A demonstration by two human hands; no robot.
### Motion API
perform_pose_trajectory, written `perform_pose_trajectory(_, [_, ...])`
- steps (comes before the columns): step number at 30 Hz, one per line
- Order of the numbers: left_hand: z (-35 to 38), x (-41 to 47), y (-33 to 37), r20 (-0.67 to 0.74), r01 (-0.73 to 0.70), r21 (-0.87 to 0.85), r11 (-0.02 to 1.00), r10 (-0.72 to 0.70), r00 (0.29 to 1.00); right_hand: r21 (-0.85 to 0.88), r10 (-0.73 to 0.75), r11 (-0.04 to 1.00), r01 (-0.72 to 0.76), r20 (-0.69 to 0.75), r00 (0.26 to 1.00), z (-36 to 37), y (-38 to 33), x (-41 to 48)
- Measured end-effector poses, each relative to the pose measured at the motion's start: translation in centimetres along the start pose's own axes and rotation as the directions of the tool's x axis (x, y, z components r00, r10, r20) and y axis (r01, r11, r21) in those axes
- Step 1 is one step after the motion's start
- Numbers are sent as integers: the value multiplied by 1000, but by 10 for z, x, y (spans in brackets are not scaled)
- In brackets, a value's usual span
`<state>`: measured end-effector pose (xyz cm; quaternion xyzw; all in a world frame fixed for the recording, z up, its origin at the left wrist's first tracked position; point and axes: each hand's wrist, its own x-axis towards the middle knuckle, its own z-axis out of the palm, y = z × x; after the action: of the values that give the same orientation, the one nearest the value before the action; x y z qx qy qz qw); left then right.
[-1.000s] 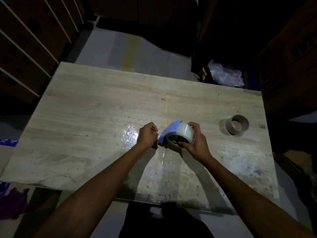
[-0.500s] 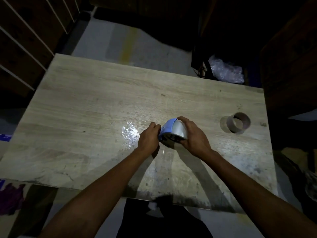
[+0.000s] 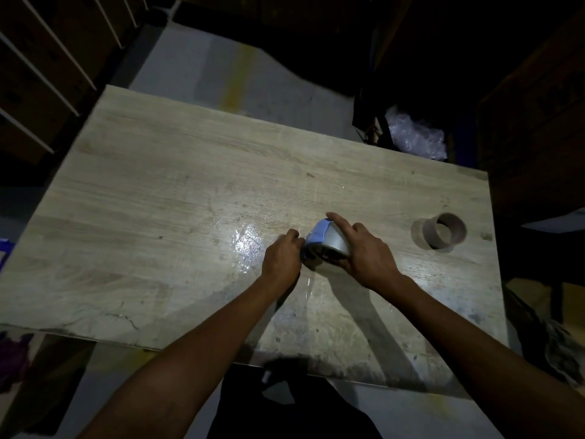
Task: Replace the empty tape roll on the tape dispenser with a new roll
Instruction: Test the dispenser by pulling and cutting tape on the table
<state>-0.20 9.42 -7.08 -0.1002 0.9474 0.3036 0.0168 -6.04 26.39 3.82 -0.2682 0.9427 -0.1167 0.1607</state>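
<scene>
- One desk (image 3: pixel 158 201)
- Two hands: the left (image 3: pixel 281 256) and the right (image 3: pixel 368 258)
- One blue tape dispenser (image 3: pixel 318 233)
- One roll of tape (image 3: pixel 335 240) (mounted in it)
- One empty cardboard core (image 3: pixel 440 231)
- One crumpled plastic bag (image 3: pixel 414 133)

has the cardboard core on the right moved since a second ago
No. The cardboard core sits at the same spot near the table's right edge; only the camera shifted.

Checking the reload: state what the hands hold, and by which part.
Both hands hold the blue tape dispenser. The left hand grips its left end; the right hand wraps over the clear tape roll seated in it.
</scene>
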Motion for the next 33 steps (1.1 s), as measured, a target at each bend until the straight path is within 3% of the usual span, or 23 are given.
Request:
perform_pose_trajectory(2, [0,1,-5,-33,93,-92,991,-96,995,-33,-7,999,7,5,1000,-1,-2,-1])
perform_pose_trajectory(4, [4,0,-13,-17,83,-91,992,-85,996,-58,-4,998,5,9,1000,-2,-5,-1])
perform_pose_trajectory(8, [8,-7,-28,46,-206,291,934,202,978,-108,-12,994,15,26,1000,-4,-9,0])
perform_pose_trajectory(11, [13,-17,-39,134,-378,346,859,353,926,-133,-9,991,16,52,999,-6,-12,1])
perform_pose_trajectory(14, [12,-21,-46,221,-469,387,794,414,883,-158,-17,987,26,57,998,-9,-18,3])
perform_pose_trajectory(20, [-1,-16,-59,328,-560,396,728,457,827,-288,-55,955,74,74,996,-10,-36,18])
perform_pose_trajectory(26, [-8,-13,-50,433,-567,431,702,390,813,-465,-110,876,129,66,992,-5,-62,37])
perform_pose_trajectory(29, [-12,-14,-50,402,-568,370,736,424,812,-463,-178,863,200,90,980,-1,-80,52])
perform_pose_trajectory(33, [-5,-9,-57,239,-565,190,803,520,820,-478,-293,804,353,198,935,5,-101,71])
